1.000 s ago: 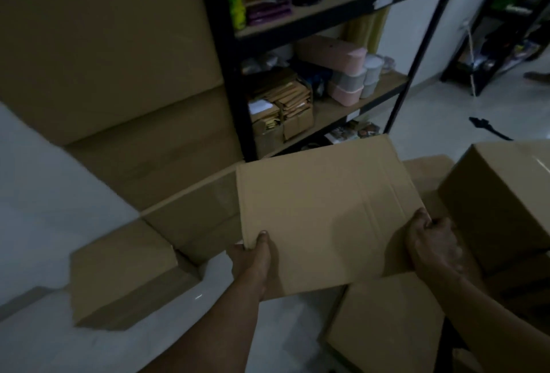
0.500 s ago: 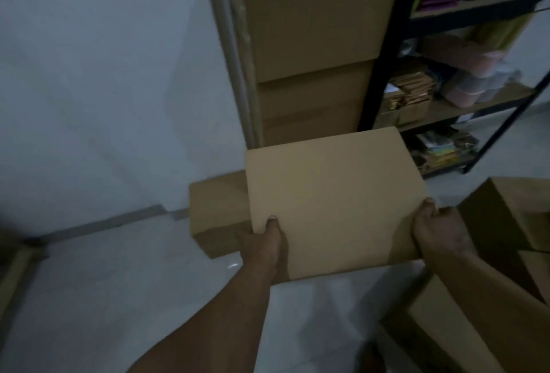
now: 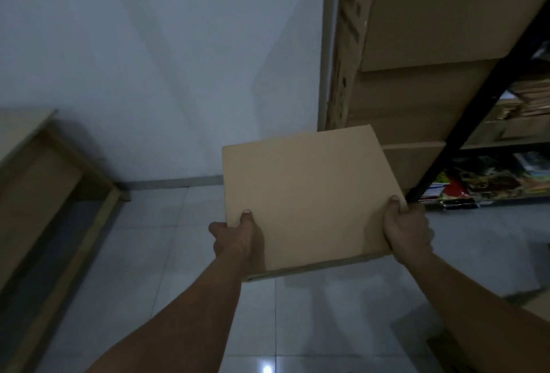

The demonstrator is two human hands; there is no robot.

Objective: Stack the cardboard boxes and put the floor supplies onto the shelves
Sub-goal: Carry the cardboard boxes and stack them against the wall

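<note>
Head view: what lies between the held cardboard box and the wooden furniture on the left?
In the head view, only pale floor tiles and the wall's skirting strip lie between the cardboard box and the wooden furniture; nothing stands there.

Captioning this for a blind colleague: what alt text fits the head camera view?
Two hands hold a cardboard box above a tiled floor, the left hand at its near left corner, the right hand at its near right. Behind it, bigger stacked boxes stand beside a black shelf rack.
</note>
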